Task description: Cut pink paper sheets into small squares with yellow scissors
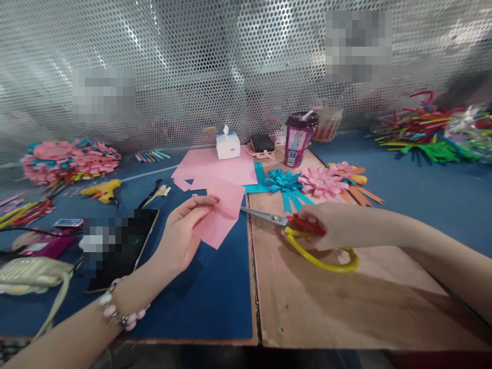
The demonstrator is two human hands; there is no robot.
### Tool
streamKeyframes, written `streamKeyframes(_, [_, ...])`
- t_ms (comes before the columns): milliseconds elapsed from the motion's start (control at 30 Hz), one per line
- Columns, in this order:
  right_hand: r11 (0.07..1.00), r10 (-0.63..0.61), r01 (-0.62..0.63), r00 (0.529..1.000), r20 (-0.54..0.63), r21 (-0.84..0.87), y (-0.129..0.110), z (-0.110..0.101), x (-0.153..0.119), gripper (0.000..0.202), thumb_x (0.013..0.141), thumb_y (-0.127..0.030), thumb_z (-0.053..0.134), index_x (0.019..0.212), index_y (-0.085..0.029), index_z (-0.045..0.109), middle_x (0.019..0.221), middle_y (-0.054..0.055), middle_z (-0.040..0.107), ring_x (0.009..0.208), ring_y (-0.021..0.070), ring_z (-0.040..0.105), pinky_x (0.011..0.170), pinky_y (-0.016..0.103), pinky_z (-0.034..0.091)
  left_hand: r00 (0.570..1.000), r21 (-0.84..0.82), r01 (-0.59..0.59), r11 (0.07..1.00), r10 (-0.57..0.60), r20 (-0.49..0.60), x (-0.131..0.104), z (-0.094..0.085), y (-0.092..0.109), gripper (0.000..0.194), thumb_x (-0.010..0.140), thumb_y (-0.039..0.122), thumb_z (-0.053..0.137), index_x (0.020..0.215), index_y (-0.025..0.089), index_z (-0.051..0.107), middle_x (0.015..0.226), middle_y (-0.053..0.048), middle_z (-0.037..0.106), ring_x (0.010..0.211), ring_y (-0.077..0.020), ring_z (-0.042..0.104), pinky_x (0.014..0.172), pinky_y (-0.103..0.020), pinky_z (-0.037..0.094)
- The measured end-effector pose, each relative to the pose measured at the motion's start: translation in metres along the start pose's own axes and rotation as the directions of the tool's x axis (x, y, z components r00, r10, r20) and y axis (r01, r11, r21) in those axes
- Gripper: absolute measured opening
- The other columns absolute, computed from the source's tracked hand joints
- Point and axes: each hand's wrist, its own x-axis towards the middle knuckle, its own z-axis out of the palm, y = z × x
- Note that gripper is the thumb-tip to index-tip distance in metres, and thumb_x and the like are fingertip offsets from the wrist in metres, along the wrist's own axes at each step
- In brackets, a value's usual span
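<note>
A piece of pink paper is pinched between the thumb and fingers of my left hand, above the blue mat. My right hand grips scissors with red and yellow handles. The blades point left, their tip close to the right edge of the paper and looking nearly closed. Behind the hands lie a larger pink sheet, a blue paper flower with strips and a pink paper flower.
A lidded purple cup and tissue pack stand at the back. To the left are a yellow glue gun, a phone, a power strip and pink flowers. Colourful strips lie at the right back.
</note>
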Motion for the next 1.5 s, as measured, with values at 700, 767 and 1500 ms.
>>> streamKeyframes(700, [0.568, 0.037, 0.366, 0.884, -0.467, 0.737, -0.079, 0.023, -0.015, 0.039, 0.086, -0.032, 0.061, 0.123, -0.026, 0.05, 0.12, 0.006, 0.062, 0.106, 0.0241, 0.062, 0.087, 0.042, 0.057, 0.808, 0.459, -0.316, 0.83, -0.018, 0.588, -0.023, 0.02, -0.001, 0.028, 0.091, 0.038, 0.051, 0.095, 0.019, 0.071, 0.105, -0.007, 0.066, 0.1, -0.0195, 0.06, 0.09, -0.03, 0.045])
streamKeyframes(767, [0.581, 0.0, 0.368, 0.892, -0.452, 0.726, -0.084, 0.029, -0.017, 0.045, 0.086, -0.027, 0.061, 0.128, -0.027, 0.046, 0.122, 0.007, 0.06, 0.103, 0.0231, 0.063, 0.085, 0.041, 0.059, 0.79, 0.469, -0.339, 0.816, -0.025, 0.613, -0.028, 0.022, 0.0, 0.026, 0.09, 0.038, 0.054, 0.094, 0.019, 0.071, 0.103, -0.006, 0.067, 0.097, -0.0192, 0.061, 0.088, -0.03, 0.047])
streamKeyframes(1500, [0.906, -0.07, 0.324, 0.75, -0.658, 0.272, -0.065, 0.051, 0.009, 0.082, 0.07, -0.05, 0.072, 0.134, -0.02, 0.031, 0.13, 0.017, 0.051, 0.113, 0.0336, 0.058, 0.083, 0.045, 0.056, 0.831, 0.566, -0.345, 0.749, -0.036, 0.555, -0.036, 0.026, -0.001, 0.019, 0.084, 0.026, 0.058, 0.084, 0.017, 0.074, 0.09, -0.007, 0.072, 0.089, -0.0223, 0.066, 0.083, -0.035, 0.05])
